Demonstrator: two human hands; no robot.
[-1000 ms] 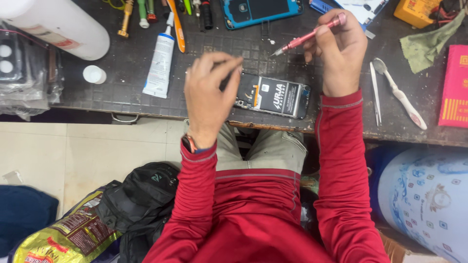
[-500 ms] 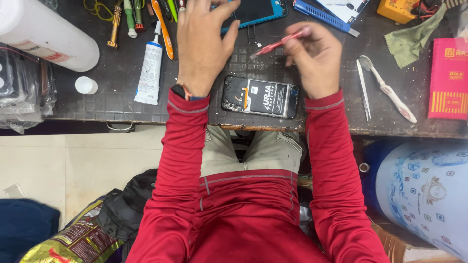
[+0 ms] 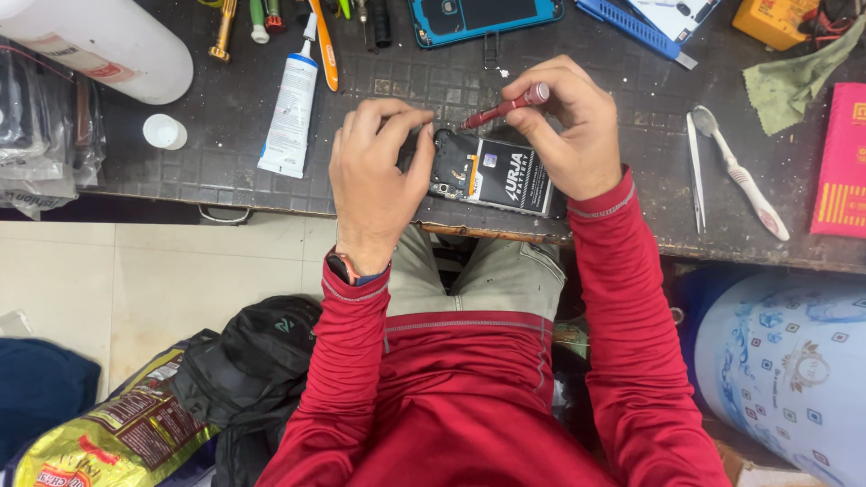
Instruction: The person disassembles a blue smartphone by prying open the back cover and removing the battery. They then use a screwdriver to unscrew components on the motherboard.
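Head view: left hand point(image 3: 374, 180) presses down on the opened black phone with exposed battery point(image 3: 492, 173) at the dark bench point(image 3: 225, 135) edge, fingers closed on its top corner to steady it. Right hand point(image 3: 568, 126) pinches a slim red screwdriver point(image 3: 501, 108), tip angled into the phone. Tip contact is hidden by the fingers; a blue phone back cover point(image 3: 487, 18) is cut off at the top.

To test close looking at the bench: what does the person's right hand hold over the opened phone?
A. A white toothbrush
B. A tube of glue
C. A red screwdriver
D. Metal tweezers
C: the right hand grips a red screwdriver, its tip down at the opened phone.
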